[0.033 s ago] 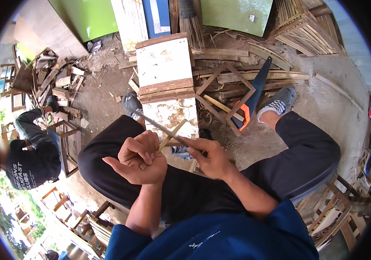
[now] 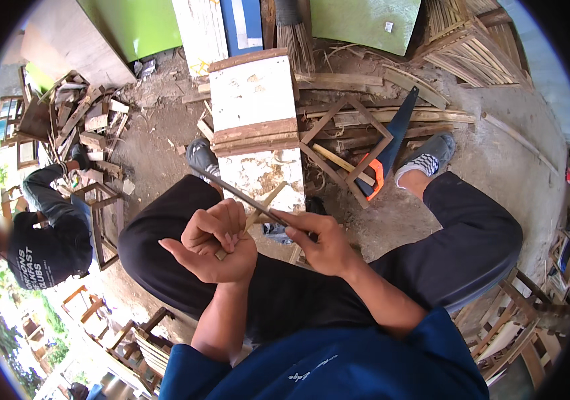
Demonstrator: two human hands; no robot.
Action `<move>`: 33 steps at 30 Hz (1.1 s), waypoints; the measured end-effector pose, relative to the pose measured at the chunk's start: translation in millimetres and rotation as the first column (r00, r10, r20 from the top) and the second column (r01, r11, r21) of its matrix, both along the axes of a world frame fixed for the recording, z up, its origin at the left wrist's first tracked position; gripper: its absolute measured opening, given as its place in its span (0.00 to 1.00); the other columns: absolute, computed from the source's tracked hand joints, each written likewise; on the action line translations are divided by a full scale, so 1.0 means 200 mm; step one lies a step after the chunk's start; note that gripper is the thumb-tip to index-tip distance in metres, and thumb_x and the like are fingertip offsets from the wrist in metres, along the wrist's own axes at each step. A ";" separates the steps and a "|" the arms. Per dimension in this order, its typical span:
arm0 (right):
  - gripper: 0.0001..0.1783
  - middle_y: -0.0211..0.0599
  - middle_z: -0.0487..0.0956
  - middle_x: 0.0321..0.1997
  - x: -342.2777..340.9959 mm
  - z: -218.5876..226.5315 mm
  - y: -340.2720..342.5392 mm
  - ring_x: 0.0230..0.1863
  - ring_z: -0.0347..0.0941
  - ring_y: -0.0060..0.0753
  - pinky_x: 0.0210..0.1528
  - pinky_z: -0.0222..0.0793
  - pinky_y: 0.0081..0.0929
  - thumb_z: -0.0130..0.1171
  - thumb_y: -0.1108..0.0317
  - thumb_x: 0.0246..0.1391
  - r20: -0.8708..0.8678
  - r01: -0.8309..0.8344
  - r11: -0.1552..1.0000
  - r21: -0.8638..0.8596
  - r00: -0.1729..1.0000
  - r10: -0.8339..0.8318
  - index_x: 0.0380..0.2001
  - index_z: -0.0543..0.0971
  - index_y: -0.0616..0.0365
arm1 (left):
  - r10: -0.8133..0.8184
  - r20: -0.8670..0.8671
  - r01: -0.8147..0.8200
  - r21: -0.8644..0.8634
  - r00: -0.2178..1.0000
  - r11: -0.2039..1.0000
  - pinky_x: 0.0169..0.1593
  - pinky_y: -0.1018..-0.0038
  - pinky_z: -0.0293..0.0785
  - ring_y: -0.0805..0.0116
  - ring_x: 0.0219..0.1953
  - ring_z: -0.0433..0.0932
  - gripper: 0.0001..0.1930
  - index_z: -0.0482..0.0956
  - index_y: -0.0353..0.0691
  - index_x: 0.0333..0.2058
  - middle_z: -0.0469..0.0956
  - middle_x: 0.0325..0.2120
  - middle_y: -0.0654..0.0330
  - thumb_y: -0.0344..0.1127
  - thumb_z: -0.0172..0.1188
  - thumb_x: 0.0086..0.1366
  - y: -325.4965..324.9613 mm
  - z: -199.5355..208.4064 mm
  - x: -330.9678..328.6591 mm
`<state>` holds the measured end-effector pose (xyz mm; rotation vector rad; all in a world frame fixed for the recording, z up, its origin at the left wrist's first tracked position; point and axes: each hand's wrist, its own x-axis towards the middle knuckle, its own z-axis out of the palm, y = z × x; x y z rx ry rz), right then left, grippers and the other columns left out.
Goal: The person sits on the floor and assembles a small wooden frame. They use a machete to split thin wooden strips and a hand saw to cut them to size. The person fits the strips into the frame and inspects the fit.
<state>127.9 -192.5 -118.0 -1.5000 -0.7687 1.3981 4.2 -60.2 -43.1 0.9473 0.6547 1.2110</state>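
Observation:
My left hand [image 2: 217, 245] is closed palm-up around a thin wooden stick [image 2: 274, 197], whose pale end points away to the upper right. In my right hand [image 2: 325, 241] is a long, narrow, dark metal tool [image 2: 233, 190]; whether it is a knife or a file I cannot tell. It slants to the far left and crosses over the stick just beyond my left fingers. Both hands are held above my lap, at the near end of a low bench [image 2: 255, 100] with a worn white top and brown wooden strips.
Right of the bench lie a wooden frame [image 2: 325, 125], a handsaw [image 2: 400, 130] with an orange handle, and wooden strips. A scrap-wood heap [image 2: 92, 123] is at the left, near a seated person [image 2: 48, 250]. Boards and a stick broom [image 2: 292, 40] stand at the back.
The metal tool has slid across the stick toward the far left, its tip reaching further out. My left hand and the stick stay almost in place.

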 end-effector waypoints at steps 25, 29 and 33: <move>0.19 0.47 0.86 0.50 0.07 0.03 0.03 0.49 0.82 0.29 0.53 0.74 0.29 0.57 0.72 0.66 -0.008 0.131 0.976 -0.172 0.991 -0.135 0.59 0.81 0.61 | -0.285 -0.002 0.284 0.110 0.958 0.953 0.21 0.72 0.45 0.74 0.12 0.50 0.44 0.61 0.40 0.14 0.57 0.07 0.66 0.72 0.24 0.75 0.06 -0.01 -0.03; 0.20 0.44 0.87 0.51 0.07 0.03 0.01 0.54 0.80 0.28 0.56 0.73 0.28 0.55 0.70 0.68 0.097 -0.088 0.971 0.224 0.993 0.068 0.61 0.78 0.63 | -0.353 -0.060 0.358 0.158 0.934 0.920 0.21 0.73 0.45 0.75 0.12 0.51 0.44 0.62 0.41 0.14 0.58 0.07 0.67 0.74 0.25 0.74 0.07 -0.02 -0.03; 0.19 0.44 0.86 0.47 0.07 0.00 0.02 0.48 0.82 0.30 0.53 0.74 0.28 0.57 0.71 0.67 0.066 0.142 0.989 -0.039 0.988 -0.140 0.60 0.80 0.61 | -0.275 0.066 0.271 0.056 0.959 0.961 0.21 0.71 0.41 0.73 0.11 0.47 0.45 0.59 0.39 0.12 0.54 0.07 0.66 0.75 0.25 0.73 0.08 -0.01 -0.03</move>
